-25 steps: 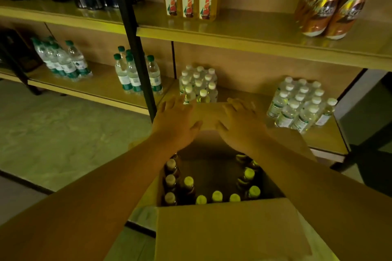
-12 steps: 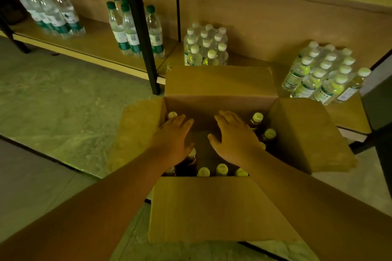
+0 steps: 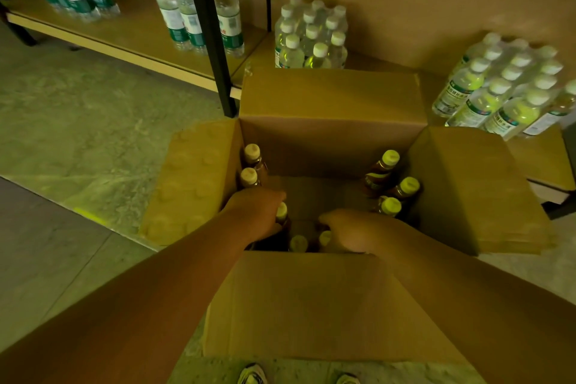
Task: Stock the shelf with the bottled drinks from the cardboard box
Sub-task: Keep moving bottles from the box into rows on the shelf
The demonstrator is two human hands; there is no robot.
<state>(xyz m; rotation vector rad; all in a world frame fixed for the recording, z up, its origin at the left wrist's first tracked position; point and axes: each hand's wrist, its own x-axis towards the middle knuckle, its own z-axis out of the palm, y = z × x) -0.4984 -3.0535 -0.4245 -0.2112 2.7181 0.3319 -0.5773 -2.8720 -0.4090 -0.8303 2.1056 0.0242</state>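
Observation:
An open cardboard box [image 3: 330,140] stands on the floor before the low shelf [image 3: 131,31], all four flaps folded out. Inside stand several dark tea bottles with pale caps: two at the left wall [image 3: 251,162], three at the right [image 3: 386,171], more along the near wall. My left hand [image 3: 258,215] is down in the box, fingers wrapped around a bottle [image 3: 282,215] at the near left. My right hand [image 3: 352,231] is curled over the bottles [image 3: 324,238] at the near wall; whether it grips one is hidden.
Green-capped water bottles [image 3: 193,9] stand on the shelf behind a black upright post [image 3: 208,31]. Two shrink-wrapped packs of white-capped bottles [image 3: 311,34] [image 3: 505,87] sit on the shelf behind the box. The near flap [image 3: 311,305] covers my forearms' underside. Shoe tips show at the bottom edge.
My view has tilted down and closer to the box. Both hands have dropped from above the opening down among the bottles, the left closing on one.

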